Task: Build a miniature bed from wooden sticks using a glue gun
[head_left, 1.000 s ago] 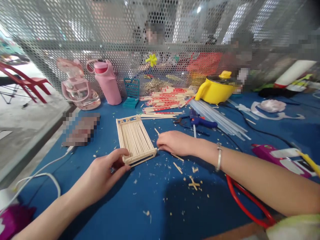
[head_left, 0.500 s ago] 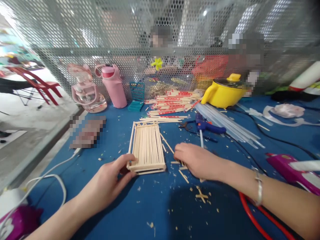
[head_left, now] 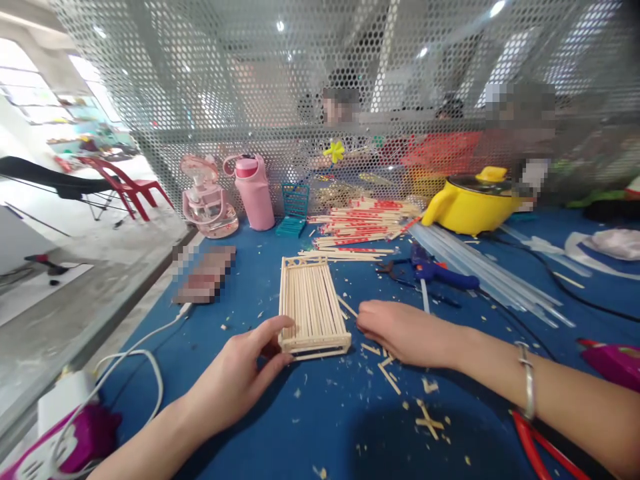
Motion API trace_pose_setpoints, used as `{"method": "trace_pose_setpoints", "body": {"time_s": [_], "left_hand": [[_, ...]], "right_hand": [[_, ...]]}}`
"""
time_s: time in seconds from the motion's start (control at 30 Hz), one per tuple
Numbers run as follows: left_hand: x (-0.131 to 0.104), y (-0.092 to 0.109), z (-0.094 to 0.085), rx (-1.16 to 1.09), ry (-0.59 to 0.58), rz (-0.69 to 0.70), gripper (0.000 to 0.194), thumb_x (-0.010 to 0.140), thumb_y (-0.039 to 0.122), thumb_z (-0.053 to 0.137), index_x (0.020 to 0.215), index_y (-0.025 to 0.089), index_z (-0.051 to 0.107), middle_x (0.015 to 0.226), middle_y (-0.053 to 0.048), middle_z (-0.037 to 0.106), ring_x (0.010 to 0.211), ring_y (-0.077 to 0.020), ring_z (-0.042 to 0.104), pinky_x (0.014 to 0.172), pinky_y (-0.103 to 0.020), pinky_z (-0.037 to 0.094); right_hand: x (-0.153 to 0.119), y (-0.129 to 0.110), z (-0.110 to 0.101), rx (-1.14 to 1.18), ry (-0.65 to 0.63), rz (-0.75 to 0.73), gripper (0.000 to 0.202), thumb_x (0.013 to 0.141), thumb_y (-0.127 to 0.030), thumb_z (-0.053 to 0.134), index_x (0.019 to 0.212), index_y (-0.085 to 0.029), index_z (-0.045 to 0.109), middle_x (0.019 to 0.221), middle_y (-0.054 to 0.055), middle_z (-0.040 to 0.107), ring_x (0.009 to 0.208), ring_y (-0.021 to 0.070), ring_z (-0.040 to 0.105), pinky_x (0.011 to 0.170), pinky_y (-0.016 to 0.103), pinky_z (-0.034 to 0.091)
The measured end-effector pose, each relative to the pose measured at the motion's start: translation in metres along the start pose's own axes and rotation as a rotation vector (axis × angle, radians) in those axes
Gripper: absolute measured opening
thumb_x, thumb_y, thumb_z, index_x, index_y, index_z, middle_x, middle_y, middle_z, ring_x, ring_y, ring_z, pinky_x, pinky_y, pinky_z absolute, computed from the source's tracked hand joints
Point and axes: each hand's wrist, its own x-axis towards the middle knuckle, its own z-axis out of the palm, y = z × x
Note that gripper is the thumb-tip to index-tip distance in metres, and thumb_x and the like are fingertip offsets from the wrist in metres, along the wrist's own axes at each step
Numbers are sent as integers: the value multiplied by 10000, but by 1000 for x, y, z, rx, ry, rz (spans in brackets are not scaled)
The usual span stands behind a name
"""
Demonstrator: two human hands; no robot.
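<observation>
A small rectangular frame of pale sticks (head_left: 313, 300) lies on the blue table, with a low rail at its near and far ends. My left hand (head_left: 250, 357) grips its near left corner between thumb and fingers. To the right of the frame, my right hand (head_left: 395, 330) rests low over the table among short stick pieces (head_left: 389, 377), its fingers bent together. Its fingertips touch a thin stick, but whether they hold anything is hidden. Two short sticks form a cross (head_left: 429, 421) nearer the front edge.
Wrapped chopsticks (head_left: 365, 220) are piled behind the frame. A blue glue gun (head_left: 445, 273), clear glue sticks (head_left: 490, 277) and a yellow pot (head_left: 473, 203) stand back right. Bottles (head_left: 254, 197), a phone (head_left: 207, 275) and a white cable (head_left: 130, 350) are left. Red-handled pliers (head_left: 530, 443) lie front right.
The whole view has shifted, so things appear further right and lower. My right hand has moved slightly off the short stick pieces, uncovering more of them. My left hand still grips the frame's corner.
</observation>
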Motion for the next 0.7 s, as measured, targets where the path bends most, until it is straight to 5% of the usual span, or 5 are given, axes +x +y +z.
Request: {"method": "trace_pose_setpoints", "body": {"time_s": [0.1,0.3,0.5,0.7], "left_hand": [[2,1,1,-45,-35,2,299,910,287,461,1203,260,409,815,39,657,688,-93,616,659,-199,463],[3,2,2,-22,-33,-21,278,903,306,472,1174,252,444,802,32,660,676,-103,622,640,-203,462],[2,-5,-3,29,28,-94,343,897,373,478,1215,254,425,831,19,682,699,-125,646,665,-233,475],[5,-4,-6,33,49,-138,386,883,419,486,1223,246,425,799,19,675,712,-144,652,674,-256,483]], "right_hand": [[-15,-3,-8,81,-68,-7,170,893,-172,411,749,-194,497,808,14,580,733,127,516,648,242,359],[0,-11,-2,39,50,298,174,861,-323,500,742,-196,497,773,27,613,663,147,535,572,259,321],[-2,3,-14,3,-58,264,183,859,-280,503,714,-199,580,727,36,663,663,164,592,566,259,324],[25,37,-13,4,177,165,162,847,-162,532,870,-159,693,860,81,689,796,191,618,699,279,405]]}}
